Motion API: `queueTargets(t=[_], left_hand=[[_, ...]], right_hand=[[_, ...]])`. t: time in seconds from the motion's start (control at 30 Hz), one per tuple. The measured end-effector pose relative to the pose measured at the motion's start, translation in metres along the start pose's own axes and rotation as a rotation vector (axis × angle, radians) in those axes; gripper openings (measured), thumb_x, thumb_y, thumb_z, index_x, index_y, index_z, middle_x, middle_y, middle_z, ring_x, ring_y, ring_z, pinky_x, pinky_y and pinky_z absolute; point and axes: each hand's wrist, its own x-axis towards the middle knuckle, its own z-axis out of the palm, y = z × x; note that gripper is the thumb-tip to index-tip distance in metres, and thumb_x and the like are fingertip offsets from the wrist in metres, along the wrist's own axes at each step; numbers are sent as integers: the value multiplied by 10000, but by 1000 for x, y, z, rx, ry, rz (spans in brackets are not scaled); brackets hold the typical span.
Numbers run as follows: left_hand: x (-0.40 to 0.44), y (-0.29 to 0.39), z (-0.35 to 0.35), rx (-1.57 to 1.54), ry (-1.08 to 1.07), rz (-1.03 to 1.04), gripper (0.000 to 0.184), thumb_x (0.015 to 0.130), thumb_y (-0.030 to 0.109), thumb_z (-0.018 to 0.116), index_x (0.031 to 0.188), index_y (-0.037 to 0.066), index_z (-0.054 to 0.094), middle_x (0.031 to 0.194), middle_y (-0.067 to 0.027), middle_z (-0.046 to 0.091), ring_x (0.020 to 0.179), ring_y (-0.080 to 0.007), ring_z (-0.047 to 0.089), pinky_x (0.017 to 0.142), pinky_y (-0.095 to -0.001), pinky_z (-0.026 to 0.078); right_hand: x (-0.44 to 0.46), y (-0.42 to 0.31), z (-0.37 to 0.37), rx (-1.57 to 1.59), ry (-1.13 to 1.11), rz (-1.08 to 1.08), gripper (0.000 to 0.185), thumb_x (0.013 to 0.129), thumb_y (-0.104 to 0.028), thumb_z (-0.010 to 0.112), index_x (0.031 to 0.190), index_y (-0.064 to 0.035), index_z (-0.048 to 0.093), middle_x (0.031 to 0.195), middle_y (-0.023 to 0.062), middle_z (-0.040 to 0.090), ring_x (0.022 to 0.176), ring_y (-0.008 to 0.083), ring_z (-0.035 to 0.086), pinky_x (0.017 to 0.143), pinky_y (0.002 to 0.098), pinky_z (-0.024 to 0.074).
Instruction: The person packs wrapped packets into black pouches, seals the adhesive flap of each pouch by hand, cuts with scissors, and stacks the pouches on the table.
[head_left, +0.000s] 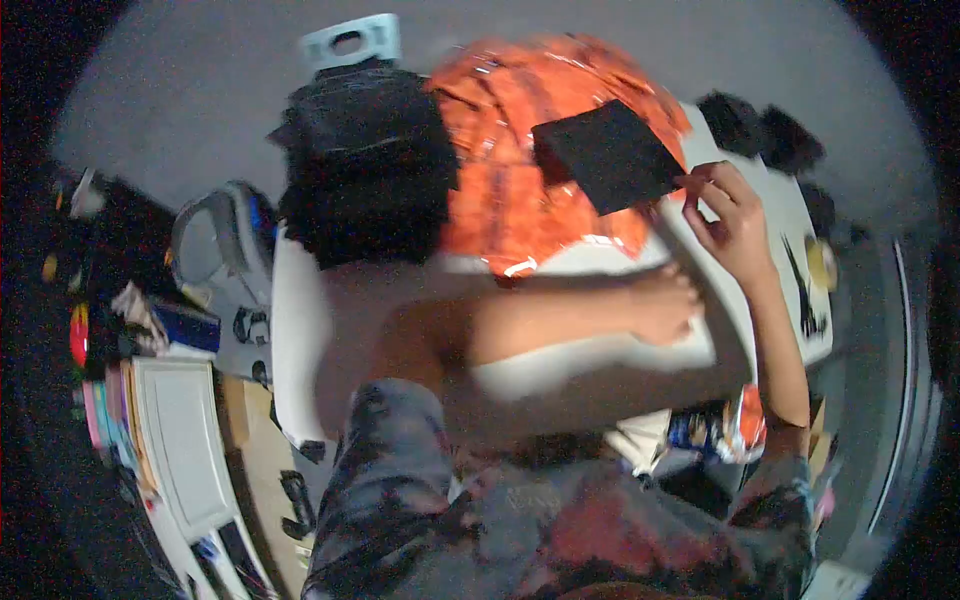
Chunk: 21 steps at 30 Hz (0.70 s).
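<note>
Black square [618, 160]: upper centre-right of the frame, over the orange wrapped bundle [495, 205]. Right hand [735, 220] pinches its right-hand corner between thumb and fingers, the grip narrow. Left hand [662, 305], centre-right, reaches across above the white table [300, 330]; blurred, finger spread cannot be told, nothing visible in its grasp.

Handling, judged: light, thin, probably pliable; it looks fairly flat from one corner, so perhaps some stiffness. Matt face suggests little slip; fragility unlikely, creasing possible. Best hold: opposite corners or edges, lightly tensioned. Glossy film on the bundle looks slippery, a poor backing. Dark stack [370, 165], upper left, sits beside the bundle; material uncertain.
</note>
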Motion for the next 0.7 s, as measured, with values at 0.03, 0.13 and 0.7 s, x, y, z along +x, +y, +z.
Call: queueTargets(t=[0.03,0.13,0.7], left_hand=[[1,-2,3,16,25,24,456,969,361,564,1232,0,657,1277,-196,662,1248,-374,579,1124,-553,383],[-2,-5,14,62,227,56,461,972,326,571,1282,-8,636,1335,-190,638,1321,-372,541,1131,-560,396],[6,-4,-14,35,297,-12,462,950,280,682,1320,11,612,1438,-182,570,1380,-353,494,1158,-472,396]], right_hand=[[-28,5,-11,-21,-25,68,158,770,-7,755,911,-15,684,1002,121,673,915,308,679,780,414,573],[-111,16,-29,-109,-85,254,165,781,1,741,943,-18,713,1014,131,680,927,320,684,784,416,578],[-213,-13,-13,-143,-298,545,684,967,-474,637,1490,-49,518,1574,246,437,1456,499,383,1217,514,327]])
